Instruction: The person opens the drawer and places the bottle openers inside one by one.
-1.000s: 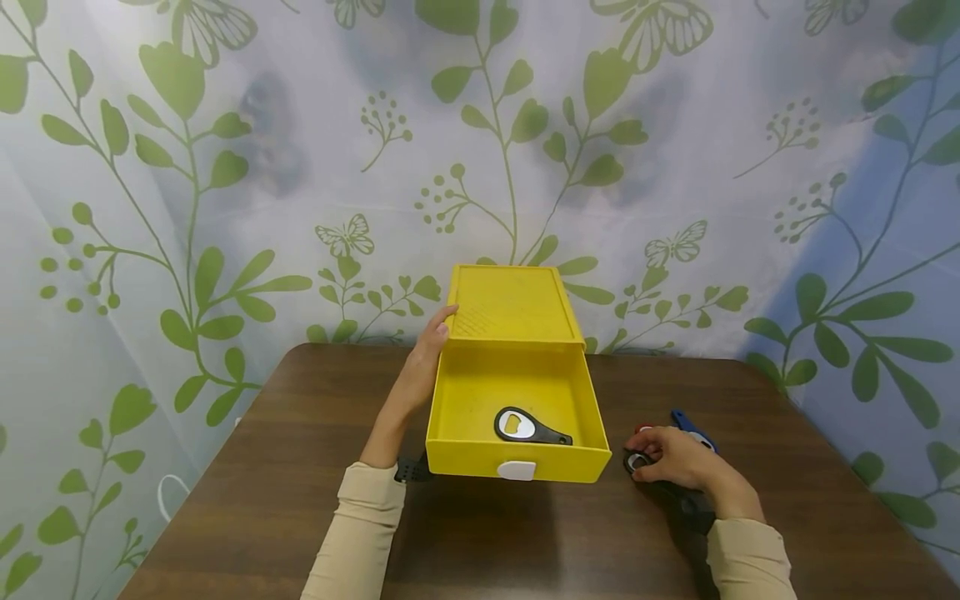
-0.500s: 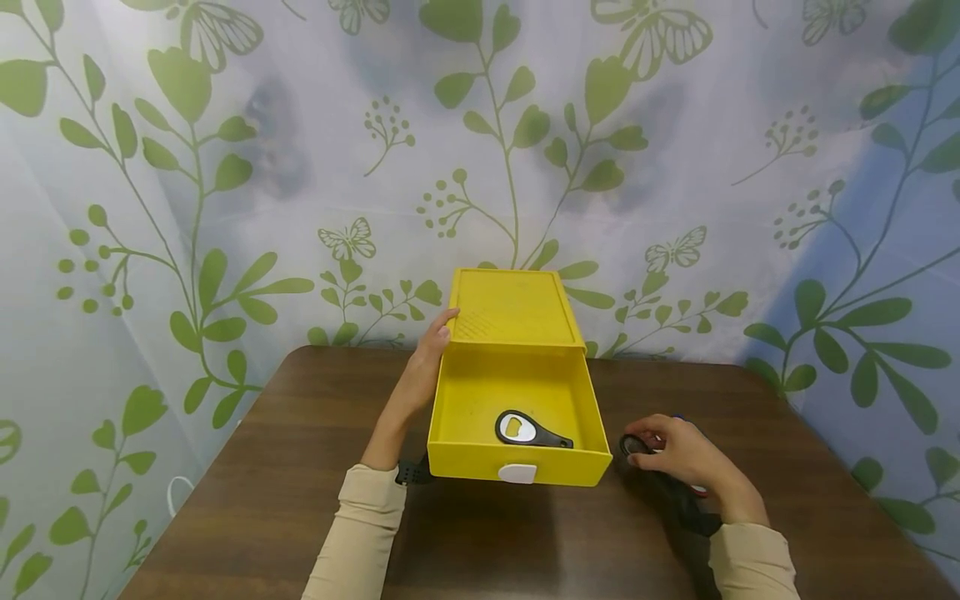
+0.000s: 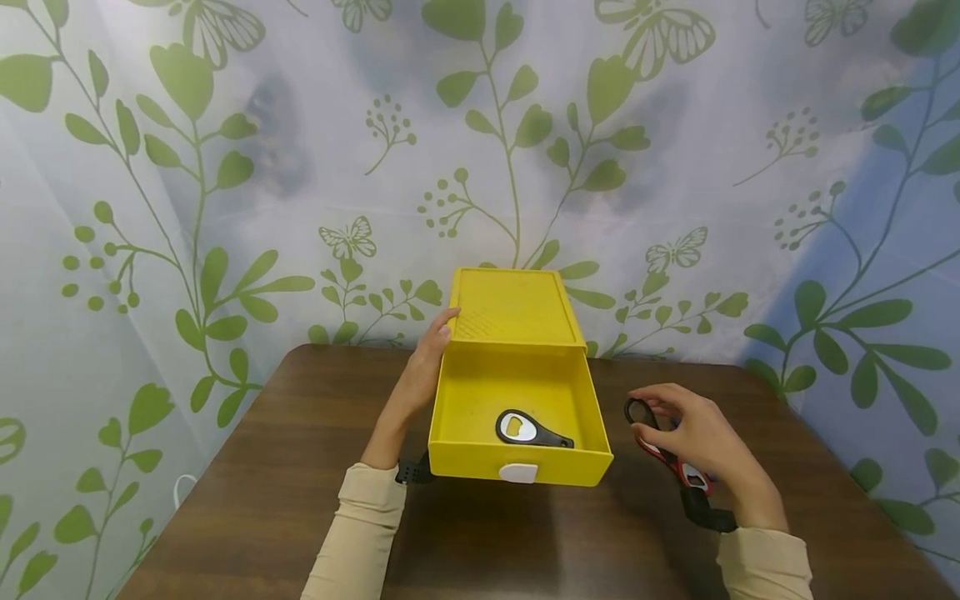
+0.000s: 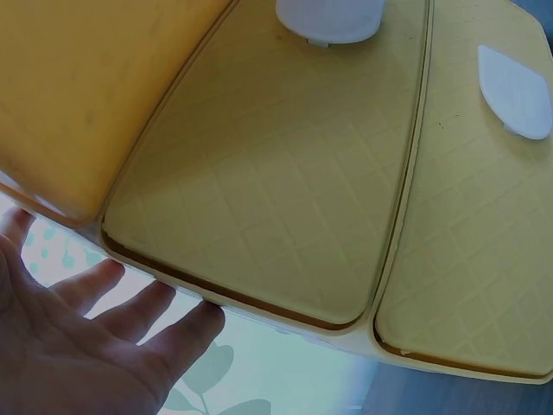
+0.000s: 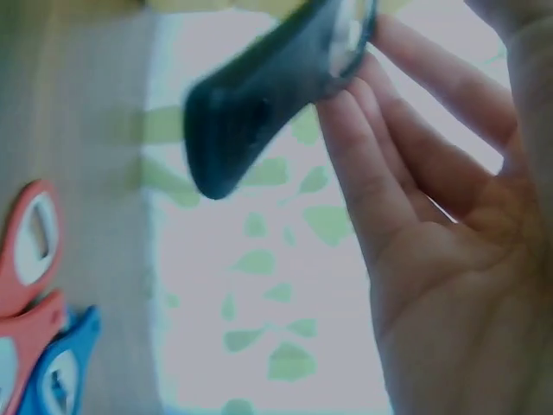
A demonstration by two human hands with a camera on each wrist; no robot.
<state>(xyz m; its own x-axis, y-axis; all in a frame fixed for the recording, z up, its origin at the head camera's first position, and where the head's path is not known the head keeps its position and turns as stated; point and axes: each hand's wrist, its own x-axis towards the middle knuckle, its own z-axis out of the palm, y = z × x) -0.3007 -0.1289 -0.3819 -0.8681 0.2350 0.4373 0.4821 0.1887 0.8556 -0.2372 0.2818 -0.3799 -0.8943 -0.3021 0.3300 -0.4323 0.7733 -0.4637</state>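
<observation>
A yellow drawer unit (image 3: 513, 304) stands mid-table with its top drawer (image 3: 517, 471) pulled out. Inside that drawer lies a black bottle opener (image 3: 525, 427) with a white face. My left hand (image 3: 423, 371) rests against the unit's left side; in the left wrist view its spread fingers (image 4: 186, 333) touch the edge. Right of the drawer, my right hand (image 3: 697, 429) pinches another black bottle opener (image 5: 259, 112) above the table. Below that hand lie two red bottle openers (image 3: 695, 477) and a blue bottle opener (image 5: 60, 376), largely hidden in the head view.
Two lower drawers with white handles (image 4: 331, 19) are shut in the left wrist view. The brown wooden table (image 3: 300, 467) ends at a curtain (image 3: 300, 208) with green leaves. A white cable (image 3: 180, 487) hangs by the table's left edge.
My right hand has lifted the black bottle opener off the table, uncovering the red ones beneath. The left hand and the drawer unit have stayed in place.
</observation>
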